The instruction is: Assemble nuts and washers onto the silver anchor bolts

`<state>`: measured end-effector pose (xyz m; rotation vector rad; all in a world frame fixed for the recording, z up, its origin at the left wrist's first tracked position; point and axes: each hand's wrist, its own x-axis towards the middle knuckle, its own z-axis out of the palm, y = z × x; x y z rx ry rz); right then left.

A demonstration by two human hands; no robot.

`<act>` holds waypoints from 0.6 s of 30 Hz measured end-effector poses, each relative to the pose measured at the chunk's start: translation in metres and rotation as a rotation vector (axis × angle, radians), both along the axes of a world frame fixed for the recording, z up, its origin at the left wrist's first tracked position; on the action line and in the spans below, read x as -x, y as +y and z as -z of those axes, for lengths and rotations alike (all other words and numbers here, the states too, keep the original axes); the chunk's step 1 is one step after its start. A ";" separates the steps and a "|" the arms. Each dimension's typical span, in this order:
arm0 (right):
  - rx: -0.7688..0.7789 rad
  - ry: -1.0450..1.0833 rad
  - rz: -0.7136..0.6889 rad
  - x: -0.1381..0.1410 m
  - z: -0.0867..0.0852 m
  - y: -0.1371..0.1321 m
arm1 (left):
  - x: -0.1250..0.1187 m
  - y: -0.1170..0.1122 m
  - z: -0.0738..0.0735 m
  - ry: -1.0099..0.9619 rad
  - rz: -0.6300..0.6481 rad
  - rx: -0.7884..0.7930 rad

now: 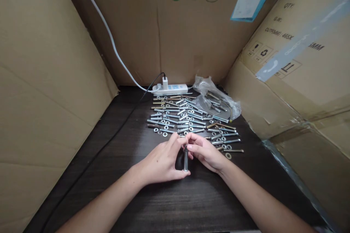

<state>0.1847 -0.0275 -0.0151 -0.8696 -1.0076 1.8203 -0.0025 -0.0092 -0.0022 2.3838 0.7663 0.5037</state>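
Observation:
My left hand [162, 162] is closed round the shaft of a metal expansion bolt [186, 160], which stands nearly upright over the dark wooden table [164, 204]. My right hand [203, 151] pinches the top end of that same bolt with its fingertips. Just beyond both hands lie rows of several more bolts, sleeves and washers [186, 118], laid out flat on the table.
A clear plastic bag [218, 100] with more bolts lies at the back right. A white power strip [171, 88] with a white cable and a black cable sits at the back. Cardboard boxes [43, 80] wall in the table on the left, back and right.

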 end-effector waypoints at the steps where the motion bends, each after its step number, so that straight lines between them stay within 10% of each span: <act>1: 0.011 0.014 -0.003 0.000 -0.001 0.000 | 0.000 0.000 0.000 0.001 0.001 0.002; 18: -0.041 -0.045 -0.025 -0.002 0.001 -0.001 | 0.000 -0.001 0.000 0.014 0.006 0.007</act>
